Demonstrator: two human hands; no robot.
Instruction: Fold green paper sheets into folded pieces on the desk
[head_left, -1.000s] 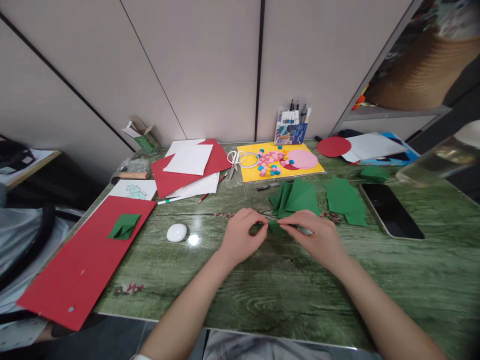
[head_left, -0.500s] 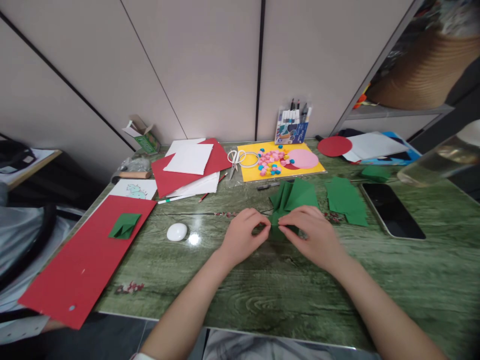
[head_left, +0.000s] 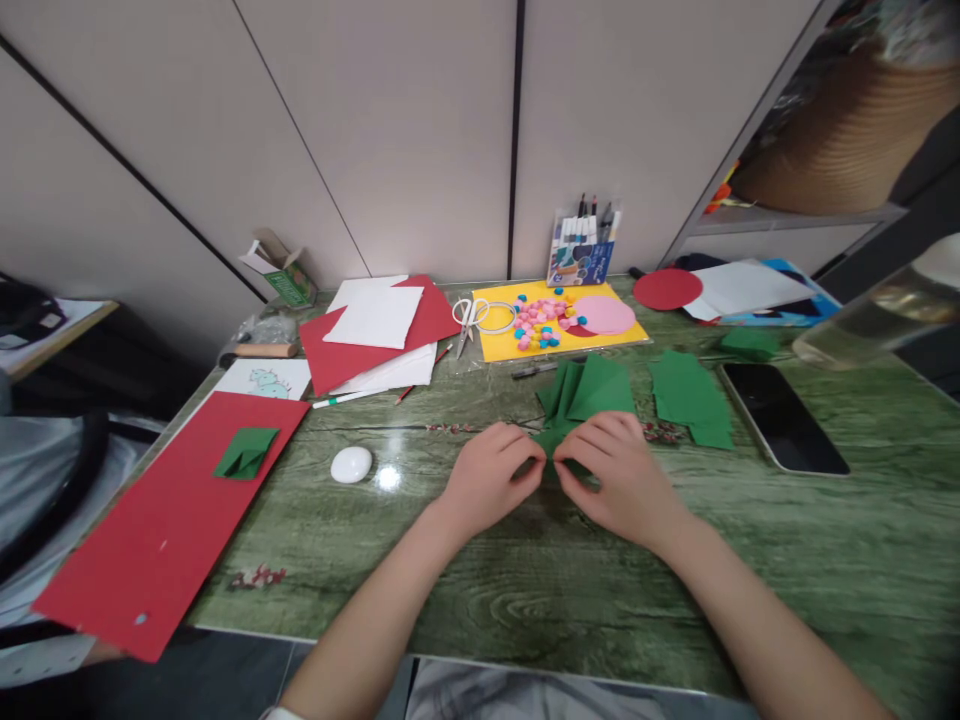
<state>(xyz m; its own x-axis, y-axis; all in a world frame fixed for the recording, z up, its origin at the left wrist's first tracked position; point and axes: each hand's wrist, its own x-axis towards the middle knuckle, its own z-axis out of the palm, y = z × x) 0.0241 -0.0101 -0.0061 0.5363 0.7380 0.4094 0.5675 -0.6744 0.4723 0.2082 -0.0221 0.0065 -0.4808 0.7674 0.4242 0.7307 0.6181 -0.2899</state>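
Between my hands is a small piece of green paper (head_left: pixel 551 438), pinched from both sides and partly hidden by my fingers. My left hand (head_left: pixel 496 468) is closed on its left side, thumb and fingertips together. From the right, my right hand (head_left: pixel 619 475) pinches the same piece, its fingertips almost meeting the left ones. Just beyond lie folded green papers (head_left: pixel 600 385), and flat green sheets (head_left: pixel 688 395) are to the right. A folded green square (head_left: pixel 247 453) rests on a long red sheet (head_left: pixel 157 530) at the left.
A white egg-shaped object (head_left: pixel 352 464) sits left of my hands, a phone (head_left: pixel 784 418) to the right. Farther back are scissors (head_left: pixel 466 325), pompoms (head_left: pixel 536 322) on yellow paper (head_left: pixel 495 347), a marker box (head_left: pixel 579 255) and a clear bottle (head_left: pixel 877 310). Someone's sleeve (head_left: pixel 45 658) shows at lower left.
My fingertips have drawn closer together on the green paper, with the right hand shifting slightly left and down. The view has moved a little; other things stay put.
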